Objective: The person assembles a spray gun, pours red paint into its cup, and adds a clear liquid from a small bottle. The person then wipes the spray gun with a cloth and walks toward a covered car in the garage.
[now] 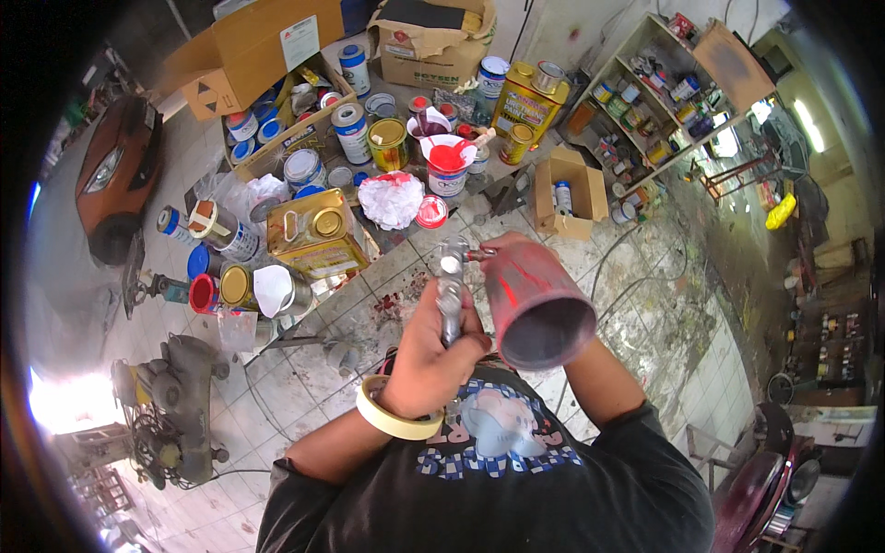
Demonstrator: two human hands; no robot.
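Observation:
My left hand (426,355) is closed round the grip of a metal spray gun (451,286) in front of my chest. A pale roll of masking tape (398,426) circles my left wrist. Joined to the gun's side is a grey, red-streaked paint cup (525,286), tipped so that its wide round end faces me. Behind the cup, my right hand (508,241) holds its far side; most of those fingers are hidden. Beyond the gun stand a can of red paint with a paper strainer (449,164), a crumpled white paper wad (391,200) and a red-smeared lid (431,212).
Several paint cans and a square gold tin (318,235) crowd the bench at the left. A small cardboard box (569,194) sits at the right, before a loaded shelf (659,101). An air compressor (171,405) stands at the lower left, and a hose (636,276) crosses the stained tiles.

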